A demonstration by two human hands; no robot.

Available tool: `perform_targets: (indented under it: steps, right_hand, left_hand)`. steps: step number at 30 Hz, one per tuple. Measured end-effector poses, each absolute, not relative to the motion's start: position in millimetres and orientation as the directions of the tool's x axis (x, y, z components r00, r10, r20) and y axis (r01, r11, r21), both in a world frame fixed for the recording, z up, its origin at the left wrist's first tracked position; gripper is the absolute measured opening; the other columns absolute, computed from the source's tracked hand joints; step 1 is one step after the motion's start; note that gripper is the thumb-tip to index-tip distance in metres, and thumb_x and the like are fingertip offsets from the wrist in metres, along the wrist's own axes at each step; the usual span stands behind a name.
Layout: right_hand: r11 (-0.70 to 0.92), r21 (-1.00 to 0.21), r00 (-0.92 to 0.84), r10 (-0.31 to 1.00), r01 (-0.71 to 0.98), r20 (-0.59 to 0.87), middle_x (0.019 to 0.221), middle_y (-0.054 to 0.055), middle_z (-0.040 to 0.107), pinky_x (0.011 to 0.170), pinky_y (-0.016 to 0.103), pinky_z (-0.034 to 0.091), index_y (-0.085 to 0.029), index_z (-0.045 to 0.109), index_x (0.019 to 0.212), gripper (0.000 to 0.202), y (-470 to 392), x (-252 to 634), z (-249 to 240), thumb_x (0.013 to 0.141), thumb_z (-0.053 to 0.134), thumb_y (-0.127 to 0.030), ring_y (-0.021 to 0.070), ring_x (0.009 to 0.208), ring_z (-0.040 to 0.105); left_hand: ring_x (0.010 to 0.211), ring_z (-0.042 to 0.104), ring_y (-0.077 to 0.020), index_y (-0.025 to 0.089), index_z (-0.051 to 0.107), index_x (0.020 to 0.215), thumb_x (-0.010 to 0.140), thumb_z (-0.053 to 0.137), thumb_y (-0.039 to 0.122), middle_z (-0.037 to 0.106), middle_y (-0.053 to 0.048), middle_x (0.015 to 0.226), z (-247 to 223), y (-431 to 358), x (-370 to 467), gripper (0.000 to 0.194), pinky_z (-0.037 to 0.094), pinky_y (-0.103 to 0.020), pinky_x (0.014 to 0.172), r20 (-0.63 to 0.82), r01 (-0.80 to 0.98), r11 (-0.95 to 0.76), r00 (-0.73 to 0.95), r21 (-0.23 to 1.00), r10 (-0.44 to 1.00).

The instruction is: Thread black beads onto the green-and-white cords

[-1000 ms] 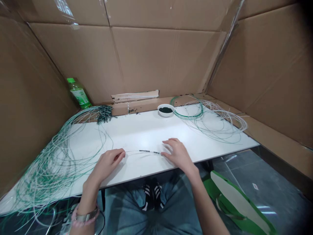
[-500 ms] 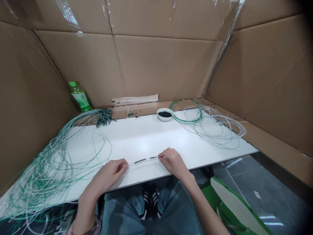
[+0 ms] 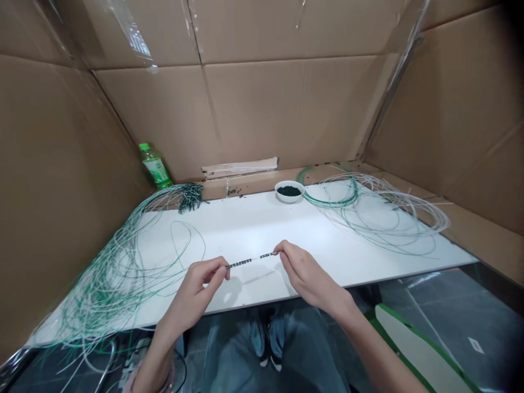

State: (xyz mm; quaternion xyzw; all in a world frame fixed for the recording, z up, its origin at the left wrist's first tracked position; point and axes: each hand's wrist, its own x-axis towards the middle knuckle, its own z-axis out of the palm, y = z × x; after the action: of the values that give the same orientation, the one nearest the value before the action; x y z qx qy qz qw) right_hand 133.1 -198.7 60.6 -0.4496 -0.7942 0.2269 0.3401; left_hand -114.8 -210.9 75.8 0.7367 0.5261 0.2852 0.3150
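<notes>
A thin string of small dark beads (image 3: 239, 263) stretches between my two hands above the front of the white table (image 3: 241, 229). Its beads sit in two groups with a bare gap of thread between them. My left hand (image 3: 196, 292) pinches the left end, right beside the longer group. At the other end, the thumb and fingertips of my right hand (image 3: 307, 273) are closed on the string by the shorter group. A faint shadow of the string falls on the tabletop below.
A white bowl (image 3: 290, 199) of dark beads stands at the back. Tangled green and white strings (image 3: 110, 273) cover the left side; looser coils (image 3: 426, 215) lie right. A green bottle (image 3: 156, 168) leans in the left corner. Cardboard walls (image 3: 286, 109) surround the table.
My left hand has moved up against the longer bead group, leaving a shorter span between the hands. The string is raised a little off the table. The camera view has shifted.
</notes>
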Motion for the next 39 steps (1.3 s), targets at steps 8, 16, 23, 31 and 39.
perform_targets:
  steps: [8, 16, 23, 31, 39]
  right_hand:
    - [0.551, -0.692, -0.345, 0.834, 0.467, 0.431, 0.064, -0.003, 0.037, 0.059, 0.026, 0.030, -0.022, 0.027, 0.068, 0.026, -204, 119, 86, 0.091, 0.037, -0.013, 0.0125, 0.060, 0.037]
    - [0.610, -0.687, -0.285, 0.792, 0.395, 0.540, 0.058, -0.005, 0.026, 0.054, 0.026, 0.024, -0.022, 0.020, 0.064, 0.035, -208, 117, 82, 0.087, 0.046, -0.019, 0.0105, 0.054, 0.029]
    - [0.575, -0.716, -0.291, 0.818, 0.396, 0.496, 0.056, -0.005, 0.025, 0.052, 0.026, 0.023, -0.021, 0.021, 0.060, 0.039, -201, 123, 73, 0.087, 0.049, -0.025, 0.0094, 0.052, 0.025]
    - [0.479, -0.806, -0.278, 0.873, 0.346, 0.400, 0.049, -0.006, 0.032, 0.045, 0.024, 0.019, -0.016, 0.064, 0.071, 0.020, -198, 124, 64, 0.085, 0.056, -0.027, 0.0067, 0.046, 0.020]
    - [0.429, -0.840, -0.362, 0.881, 0.332, 0.306, 0.056, -0.002, 0.055, 0.044, 0.024, 0.021, -0.015, 0.072, 0.075, 0.027, -186, 123, 56, 0.085, 0.058, -0.037, 0.0064, 0.046, 0.024]
  left_hand:
    - [0.055, 0.034, -0.0106, 0.019, 0.039, 0.060, 0.090, 0.040, 0.042, 0.035, 0.003, 0.057, 88, -222, -123, 0.039, 0.028, -0.026, 0.056, 0.204, 0.533, -0.264, 0.170, 0.804, 0.964]
    - [0.053, 0.024, -0.0090, 0.020, 0.027, 0.058, 0.088, 0.042, 0.037, 0.022, 0.004, 0.057, 88, -222, -116, 0.038, 0.022, -0.025, 0.050, 0.238, 0.518, -0.309, 0.201, 0.798, 0.950]
    - [0.051, 0.021, -0.0079, 0.019, 0.026, 0.054, 0.085, 0.047, 0.040, 0.021, 0.004, 0.054, 83, -220, -111, 0.042, 0.019, -0.024, 0.048, 0.169, 0.494, -0.259, 0.218, 0.830, 0.961]
    - [0.052, 0.033, -0.0083, 0.015, 0.062, 0.069, 0.091, 0.040, 0.043, 0.046, 0.002, 0.056, 80, -218, -112, 0.042, 0.027, -0.023, 0.053, 0.132, 0.558, -0.278, 0.287, 0.782, 0.949]
    - [0.071, 0.050, -0.0132, 0.020, 0.068, 0.091, 0.093, 0.037, 0.048, 0.061, 0.001, 0.074, 82, -211, -113, 0.042, 0.035, -0.023, 0.070, -0.048, 0.620, -0.202, 0.363, 0.758, 0.931]
